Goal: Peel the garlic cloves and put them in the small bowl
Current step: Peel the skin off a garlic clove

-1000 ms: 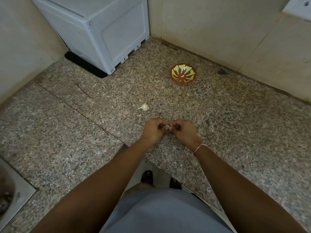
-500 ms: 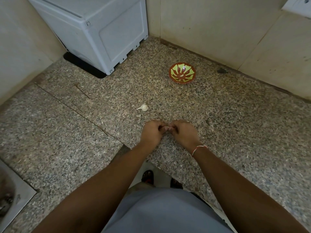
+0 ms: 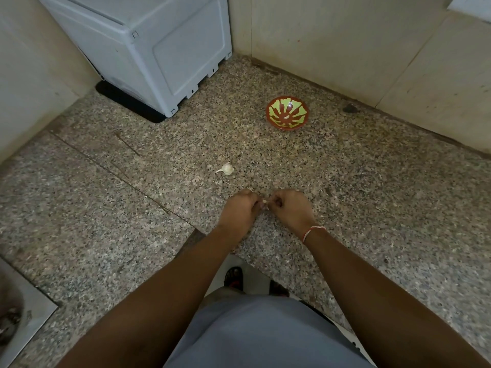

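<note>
My left hand point(image 3: 239, 211) and my right hand point(image 3: 288, 208) meet over the granite counter point(image 3: 372, 195), fingers curled inward. Between their fingertips they pinch a small pale garlic clove point(image 3: 265, 201), mostly hidden by the fingers. A piece of garlic bulb with a thin stem point(image 3: 226, 169) lies on the counter just beyond my left hand. Farther back sits the small bowl point(image 3: 287, 113), red-brown with a green pattern, holding a pale clove at its bottom.
A white appliance point(image 3: 159, 49) stands in the back left corner on a black mat. Tiled walls close the back and the left. A steel sink edge point(image 3: 24, 320) shows at the lower left. A dark speck point(image 3: 350, 108) lies by the back wall.
Both hands stay together over the same spot, and their fingers have shifted slightly around the clove. The bowl and the garlic piece have not moved.
</note>
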